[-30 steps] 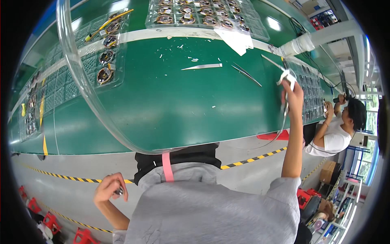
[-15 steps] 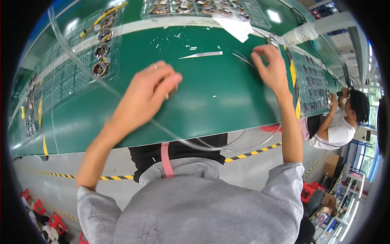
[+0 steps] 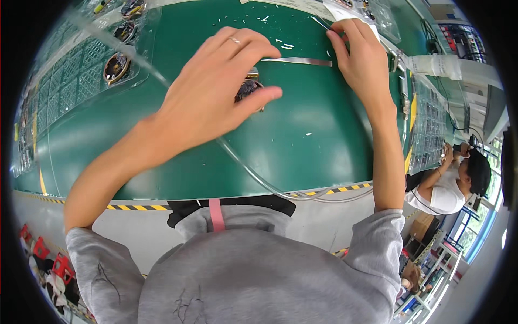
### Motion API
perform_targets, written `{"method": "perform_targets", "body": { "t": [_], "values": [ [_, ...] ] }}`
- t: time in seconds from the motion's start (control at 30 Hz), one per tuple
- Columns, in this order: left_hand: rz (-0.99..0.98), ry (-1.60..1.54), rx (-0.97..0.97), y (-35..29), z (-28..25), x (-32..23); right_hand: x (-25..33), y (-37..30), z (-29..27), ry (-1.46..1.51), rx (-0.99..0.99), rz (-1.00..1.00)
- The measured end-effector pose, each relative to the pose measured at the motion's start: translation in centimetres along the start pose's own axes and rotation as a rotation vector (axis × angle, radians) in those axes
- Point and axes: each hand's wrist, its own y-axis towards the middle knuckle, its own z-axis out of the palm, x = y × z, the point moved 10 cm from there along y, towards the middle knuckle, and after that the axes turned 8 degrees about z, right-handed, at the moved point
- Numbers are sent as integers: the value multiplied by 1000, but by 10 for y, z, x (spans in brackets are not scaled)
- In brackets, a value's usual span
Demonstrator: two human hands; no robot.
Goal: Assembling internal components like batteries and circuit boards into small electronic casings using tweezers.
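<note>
My left hand [image 3: 216,81] is spread over a round electronic part [image 3: 249,90] with a dark face and a metallic rim. Its thumb and index finger stand apart on either side of that part, which is partly hidden beneath the palm. Thin metal tweezers [image 3: 321,22] stick out from between the thumb and index finger of my right hand [image 3: 360,59], which is closed on them. Between the two hands a flat, pointed silver tool [image 3: 302,61] lies on the green table [image 3: 302,162].
Clear plastic trays [image 3: 59,102] with round parts stand at the left; another tray [image 3: 429,124] lies at the right. White scraps [image 3: 280,43] dot the table. A clear hose [image 3: 243,167] runs under my left forearm. A co-worker [image 3: 453,178] sits at the right.
The view has shifted. My left hand has come nearer the flat tool and its fingers have spread, showing the round part beneath. My right hand has reached the tweezers and moved farther away.
</note>
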Motion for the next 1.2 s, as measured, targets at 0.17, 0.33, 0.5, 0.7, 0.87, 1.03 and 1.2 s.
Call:
{"method": "perform_targets", "body": {
  "t": [0.17,0.33,0.5,0.7,0.87,1.03,1.2],
  "values": [
    [-89,-15,143,-18,-13,3,20,6,-8,-43,-177,-166],
    [-161,38,167,-23,-2,13,63,-17,-1,260,84,-388],
    [-108,19,163,-27,-4,13,66,-23,21,237,135,-351],
    [-79,-1,93,-32,-8,14,52,-28,19,534,204,-136],
    [-72,-9,90,-35,-3,14,79,-37,14,532,252,-223],
    [-66,-65,47,-29,-3,16,97,-57,25,417,130,-387],
    [-56,-92,31,-30,-2,14,104,-60,24,376,29,-400]
  ]
}}
